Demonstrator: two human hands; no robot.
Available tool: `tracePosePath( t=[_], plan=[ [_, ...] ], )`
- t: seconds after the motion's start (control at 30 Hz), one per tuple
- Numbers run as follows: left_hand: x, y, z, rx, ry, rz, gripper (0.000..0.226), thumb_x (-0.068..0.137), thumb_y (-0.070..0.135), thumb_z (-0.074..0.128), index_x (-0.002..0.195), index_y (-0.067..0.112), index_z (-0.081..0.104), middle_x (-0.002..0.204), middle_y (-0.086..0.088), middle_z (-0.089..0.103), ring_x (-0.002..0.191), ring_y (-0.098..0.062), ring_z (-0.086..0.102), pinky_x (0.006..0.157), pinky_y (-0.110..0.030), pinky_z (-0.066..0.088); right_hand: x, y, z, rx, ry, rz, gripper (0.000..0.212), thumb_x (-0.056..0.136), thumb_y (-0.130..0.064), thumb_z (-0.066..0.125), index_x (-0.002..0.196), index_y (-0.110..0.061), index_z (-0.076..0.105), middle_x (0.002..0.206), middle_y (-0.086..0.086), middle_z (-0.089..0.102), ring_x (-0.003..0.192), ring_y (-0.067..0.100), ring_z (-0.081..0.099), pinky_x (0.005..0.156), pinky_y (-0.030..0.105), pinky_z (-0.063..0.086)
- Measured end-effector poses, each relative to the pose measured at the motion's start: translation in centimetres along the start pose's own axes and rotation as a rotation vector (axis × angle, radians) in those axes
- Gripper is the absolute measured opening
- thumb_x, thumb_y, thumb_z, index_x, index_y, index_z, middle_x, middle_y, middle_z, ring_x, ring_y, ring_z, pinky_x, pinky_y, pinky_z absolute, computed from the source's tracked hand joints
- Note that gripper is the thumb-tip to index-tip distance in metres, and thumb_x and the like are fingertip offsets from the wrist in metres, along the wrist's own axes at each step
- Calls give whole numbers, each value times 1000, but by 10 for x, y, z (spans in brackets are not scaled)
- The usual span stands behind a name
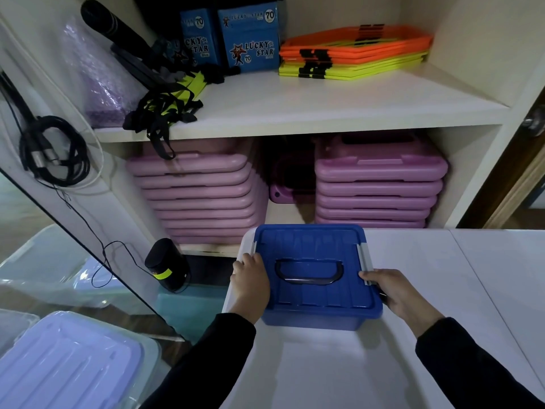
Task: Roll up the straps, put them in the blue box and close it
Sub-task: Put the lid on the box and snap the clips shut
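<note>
A blue box (pixel 312 318) stands on the white table (pixel 442 290) with its blue lid (pixel 312 246) on top, a dark handle (pixel 309 271) set in the lid's middle. My left hand (pixel 250 283) grips the lid's left edge by the grey latch. On the right edge, my right hand (pixel 395 293) closes around the other grey latch (pixel 364 258). A tangle of black and yellow-green straps (pixel 165 110) lies on the upper shelf at the left, with one black loop hanging over the shelf's edge.
Orange and yellow flat frames (pixel 354 54) and blue card boxes (pixel 250 39) sit on the upper shelf (pixel 295 107). Stacks of pink trays (pixel 377 184) fill the lower shelf. A black cylinder (pixel 166 264), coiled cables (pixel 56 152) and lidded clear bins (pixel 67 364) are at the left.
</note>
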State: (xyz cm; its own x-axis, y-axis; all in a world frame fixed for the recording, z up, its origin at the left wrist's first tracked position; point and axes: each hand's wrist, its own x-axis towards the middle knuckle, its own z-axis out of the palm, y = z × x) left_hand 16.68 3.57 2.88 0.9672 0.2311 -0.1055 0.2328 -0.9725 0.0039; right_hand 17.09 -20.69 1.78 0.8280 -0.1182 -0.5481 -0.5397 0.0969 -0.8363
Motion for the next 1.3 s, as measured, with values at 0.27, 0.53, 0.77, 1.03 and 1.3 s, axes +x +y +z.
tracePosePath(
  t=[0.27,0.53,0.77,1.03,1.3],
  plan=[
    [3,-9,8,-17,88,146,33,91,0,31,123,-2,39,127,-18,42,115,-31,44,94,-33,40,-4,-2,0,-42,13,-6,9,86,-3,58,88,6,60,79,14,64,68,26,59,60,32,49],
    [40,-42,-16,-780,-131,-86,32,80,-10,39,56,7,52,56,-9,55,46,-19,50,49,-25,44,-6,-3,1,-39,13,1,8,86,-2,57,88,5,60,79,15,64,68,26,60,57,32,48],
    [54,-60,-28,-1237,-618,-224,21,87,-8,48,70,4,52,50,-6,60,38,-14,59,43,-23,53,-4,-2,1,-34,20,6,11,85,-2,59,91,6,59,79,15,64,66,26,59,57,31,48],
    [63,-61,-24,-1171,-698,-227,14,88,-4,52,75,-2,58,46,-3,66,42,-14,64,45,-24,55,-4,-3,0,-34,11,8,9,85,-1,57,77,1,61,79,15,64,67,25,60,56,31,47],
    [62,-46,-8,-1032,-520,-243,14,79,1,63,67,2,56,46,-4,50,47,-17,47,49,-24,45,-7,-4,0,-36,6,5,9,86,-2,57,78,2,58,75,12,63,66,24,60,56,29,47]
  ],
)
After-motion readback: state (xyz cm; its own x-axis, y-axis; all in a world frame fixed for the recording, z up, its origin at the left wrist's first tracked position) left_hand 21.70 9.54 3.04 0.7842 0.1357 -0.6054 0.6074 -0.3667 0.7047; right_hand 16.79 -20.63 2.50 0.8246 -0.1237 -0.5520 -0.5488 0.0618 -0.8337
